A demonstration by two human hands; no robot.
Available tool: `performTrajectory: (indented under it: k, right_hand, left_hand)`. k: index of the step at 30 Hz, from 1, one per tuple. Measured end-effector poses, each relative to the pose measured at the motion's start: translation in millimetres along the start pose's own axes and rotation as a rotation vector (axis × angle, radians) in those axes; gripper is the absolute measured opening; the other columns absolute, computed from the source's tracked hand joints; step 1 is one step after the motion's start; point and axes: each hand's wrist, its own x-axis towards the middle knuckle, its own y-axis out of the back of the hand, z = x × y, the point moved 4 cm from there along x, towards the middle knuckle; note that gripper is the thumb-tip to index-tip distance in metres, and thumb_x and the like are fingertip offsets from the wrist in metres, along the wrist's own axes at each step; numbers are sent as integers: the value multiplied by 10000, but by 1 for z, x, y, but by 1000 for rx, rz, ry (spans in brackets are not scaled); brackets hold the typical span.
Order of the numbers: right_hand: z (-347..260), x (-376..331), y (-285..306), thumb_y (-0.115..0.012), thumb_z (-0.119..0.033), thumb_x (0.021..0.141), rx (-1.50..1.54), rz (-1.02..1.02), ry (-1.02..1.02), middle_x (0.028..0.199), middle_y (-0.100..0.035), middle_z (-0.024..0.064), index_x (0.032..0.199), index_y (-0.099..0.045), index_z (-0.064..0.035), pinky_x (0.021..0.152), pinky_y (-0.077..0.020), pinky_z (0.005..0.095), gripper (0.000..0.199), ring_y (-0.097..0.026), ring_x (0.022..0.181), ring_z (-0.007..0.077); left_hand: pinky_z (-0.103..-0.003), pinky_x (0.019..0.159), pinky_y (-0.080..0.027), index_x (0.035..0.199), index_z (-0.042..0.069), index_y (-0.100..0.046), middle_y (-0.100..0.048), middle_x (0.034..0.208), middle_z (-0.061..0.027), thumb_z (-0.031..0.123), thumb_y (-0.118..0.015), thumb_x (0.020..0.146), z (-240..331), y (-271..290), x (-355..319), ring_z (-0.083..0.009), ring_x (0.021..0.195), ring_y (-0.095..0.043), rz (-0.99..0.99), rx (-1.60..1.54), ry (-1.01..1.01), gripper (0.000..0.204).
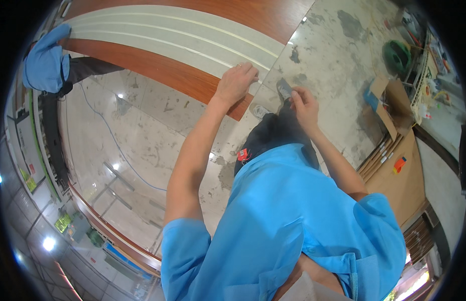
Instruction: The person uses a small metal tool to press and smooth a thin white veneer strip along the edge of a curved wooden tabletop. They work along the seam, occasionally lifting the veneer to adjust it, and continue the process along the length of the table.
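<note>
currently, the right hand (305,106) pinches a flat grey piece (284,88) just ahead of it; leftward, the left hand (237,83) curls over one end of a striped board (192,39), its grip impossible to tell.

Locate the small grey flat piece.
Head view, upper part, right of centre: the small grey flat piece is held in the right hand, just right of the striped board's end and the left hand.
</note>
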Motion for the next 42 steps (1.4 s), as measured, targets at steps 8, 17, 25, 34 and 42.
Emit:
performTrajectory:
  k: [8, 17, 25, 34, 42]
  right_hand:
    - [0, 12, 22, -646, -156, 1079, -5, 45, 17, 845, -709, 43, 1195, -689, 3, 562, -467, 235, 202, -618, 646, 83]
    - [-1, 19, 21, -643, -150, 1079, 44, 25, 5, 842, -702, 54, 1191, -686, -1, 543, -469, 234, 191, -621, 635, 85]
    - [9, 12, 45, -647, -147, 1077, 27, 112, -70, 838, -711, 61, 1186, -675, 9, 545, -474, 239, 192, -621, 625, 87]
    - [7, 18, 46, -645, -147, 1079, 70, 113, -33, 838, -710, 66, 1190, -668, 15, 550, -479, 240, 199, -622, 632, 88]
    - [1, 22, 27, -647, -146, 1077, 109, 71, -49, 836, -704, 64, 1176, -674, 16, 540, -471, 240, 192, -615, 620, 84]
  left_hand:
    - [-476, 827, -553, 1036, 77, -642, -643, 1062, -131, 161, -637, 993, -52, 61, -8, -347, 998, -659, 293, -153, 452, 94]
    - [-418, 823, -560, 1035, 106, -672, -674, 1028, -48, 179, -748, 933, -19, 22, 12, -288, 993, -675, -95, -106, -18, 147]
    - [-421, 843, -560, 989, 72, -644, -639, 1001, -83, 126, -673, 965, -24, 15, 28, -295, 1000, -667, -209, 109, -296, 66]
    - [-484, 855, -538, 1026, 43, -619, -668, 1060, -107, 115, -632, 992, -60, 51, 24, -351, 1012, -661, -78, 11, 61, 82]
    - [-438, 869, -549, 1020, 91, -674, -662, 1040, -57, 194, -770, 918, -17, 25, 16, -304, 1000, -668, -131, -137, -125, 174]
